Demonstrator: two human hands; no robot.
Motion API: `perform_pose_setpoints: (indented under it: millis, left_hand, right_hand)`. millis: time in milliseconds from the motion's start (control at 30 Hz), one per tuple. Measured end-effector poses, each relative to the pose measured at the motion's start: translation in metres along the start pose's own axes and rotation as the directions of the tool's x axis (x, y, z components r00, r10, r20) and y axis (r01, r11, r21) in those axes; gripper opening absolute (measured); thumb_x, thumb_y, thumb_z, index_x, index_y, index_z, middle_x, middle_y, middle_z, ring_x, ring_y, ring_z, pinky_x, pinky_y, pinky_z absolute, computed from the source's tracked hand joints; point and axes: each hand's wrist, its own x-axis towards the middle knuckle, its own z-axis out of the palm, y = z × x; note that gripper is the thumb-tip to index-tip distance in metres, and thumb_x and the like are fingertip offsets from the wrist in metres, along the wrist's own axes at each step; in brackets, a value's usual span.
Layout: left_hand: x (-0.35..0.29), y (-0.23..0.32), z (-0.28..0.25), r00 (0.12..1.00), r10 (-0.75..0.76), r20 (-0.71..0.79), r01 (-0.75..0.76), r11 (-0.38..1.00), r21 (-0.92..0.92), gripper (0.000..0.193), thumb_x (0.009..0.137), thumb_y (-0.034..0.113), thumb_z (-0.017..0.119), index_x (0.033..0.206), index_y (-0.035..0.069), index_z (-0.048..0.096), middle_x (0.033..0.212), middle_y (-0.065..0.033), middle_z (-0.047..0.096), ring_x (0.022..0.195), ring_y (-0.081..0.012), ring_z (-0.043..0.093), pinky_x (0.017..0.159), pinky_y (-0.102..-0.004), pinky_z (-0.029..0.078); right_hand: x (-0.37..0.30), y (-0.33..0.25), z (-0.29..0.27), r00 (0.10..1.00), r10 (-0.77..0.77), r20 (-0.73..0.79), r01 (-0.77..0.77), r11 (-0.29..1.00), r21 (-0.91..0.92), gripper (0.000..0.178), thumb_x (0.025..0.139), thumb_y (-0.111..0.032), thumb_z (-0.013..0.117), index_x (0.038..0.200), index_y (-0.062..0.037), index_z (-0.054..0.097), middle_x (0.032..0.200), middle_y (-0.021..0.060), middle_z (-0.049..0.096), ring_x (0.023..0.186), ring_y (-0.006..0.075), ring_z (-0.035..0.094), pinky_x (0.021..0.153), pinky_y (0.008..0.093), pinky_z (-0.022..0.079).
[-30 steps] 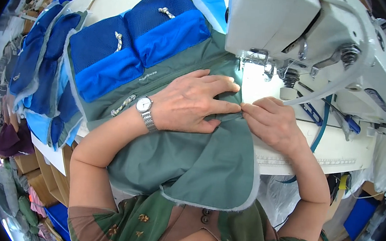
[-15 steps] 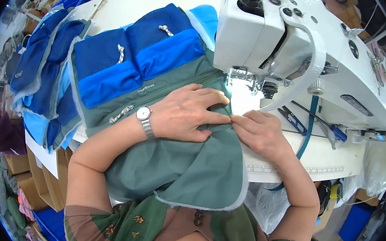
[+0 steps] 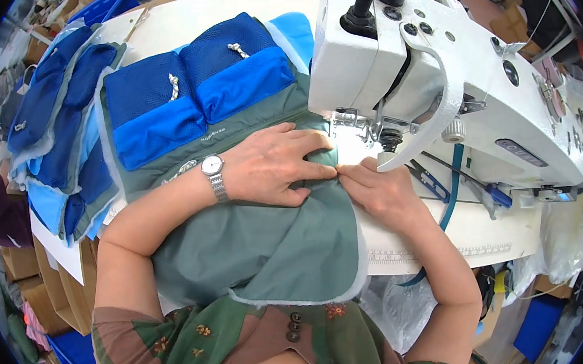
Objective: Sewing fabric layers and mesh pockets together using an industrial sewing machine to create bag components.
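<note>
Grey-green fabric panel [image 3: 229, 243] with a fuzzy pale edge spreads over the machine table and down toward my body. Blue mesh pockets [image 3: 153, 88] with cord pulls are on its far left part. My left hand [image 3: 276, 163] lies palm down on the panel, fingers apart, beside the presser foot. My right hand [image 3: 378, 194] pinches the panel's right edge just in front of the foot, its fingertips close to my left index finger. The white sewing machine [image 3: 387, 65] stands over the panel's far right corner, with its needle area lit. Glare hides the stitch line.
Blue scissors-like snips [image 3: 430, 181] and a blue-handled screwdriver [image 3: 497, 195] lie right of my right hand. A teal strap [image 3: 452, 197] hangs past the table's ruler edge [image 3: 453, 254]. More blue pocketed pieces [image 3: 67, 111] are stacked at left. Cardboard boxes [image 3: 61, 279] stand below them.
The whole view has shifted slightly, putting the machine and table a little further left in it. Both hands keep about the same place on the panel by the presser foot.
</note>
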Motion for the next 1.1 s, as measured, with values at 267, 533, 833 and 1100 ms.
perform_pose_setpoints:
  millis: [267, 533, 833, 1100]
  left_hand:
    - [0.005, -0.014, -0.005, 0.998, 0.058, -0.011, -0.058, 0.998, 0.034, 0.041, 0.074, 0.024, 0.071, 0.114, 0.018, 0.071, 0.111, -0.0099, 0.056, 0.091, -0.0274, 0.058, 0.083, -0.0370, 0.050]
    - [0.007, -0.032, -0.011, 0.999, 0.039, 0.034, -0.041, 0.998, 0.056, 0.039, 0.073, 0.024, 0.071, 0.112, 0.019, 0.072, 0.112, -0.0097, 0.058, 0.096, -0.0267, 0.059, 0.084, -0.0378, 0.048]
    - [0.007, -0.020, -0.003, 0.998, 0.057, -0.027, -0.050, 0.972, 0.228, 0.037, 0.076, 0.022, 0.068, 0.113, 0.022, 0.070, 0.118, -0.0104, 0.059, 0.113, -0.0229, 0.057, 0.083, -0.0379, 0.044]
    - [0.008, -0.019, -0.010, 0.998, -0.028, 0.063, 0.015, 0.981, 0.195, 0.040, 0.076, 0.022, 0.068, 0.116, 0.024, 0.070, 0.119, -0.0090, 0.058, 0.111, -0.0224, 0.057, 0.082, -0.0383, 0.045]
  right_hand:
    - [-0.003, 0.004, 0.009, 0.999, 0.000, 0.041, 0.002, 0.999, -0.043, 0.028, 0.063, -0.009, 0.067, 0.090, -0.0046, 0.067, 0.099, -0.0013, 0.067, 0.068, 0.0147, 0.060, 0.058, 0.0323, 0.051]
    - [0.009, 0.000, 0.010, 0.970, 0.214, 0.119, -0.210, 0.977, -0.046, 0.019, 0.080, -0.015, 0.062, 0.098, -0.0111, 0.066, 0.091, 0.0033, 0.068, 0.085, 0.0238, 0.068, 0.066, 0.0384, 0.054]
    - [-0.004, -0.001, 0.016, 0.940, 0.334, -0.066, -0.327, 0.940, 0.098, 0.015, 0.080, -0.019, 0.070, 0.093, -0.0134, 0.073, 0.073, 0.0033, 0.066, 0.067, 0.0232, 0.064, 0.061, 0.0368, 0.050]
    - [-0.009, 0.002, 0.022, 0.992, 0.109, -0.064, -0.115, 0.988, -0.104, 0.020, 0.075, -0.015, 0.068, 0.095, -0.0132, 0.073, 0.063, -0.0023, 0.059, 0.057, 0.0178, 0.057, 0.052, 0.0339, 0.042]
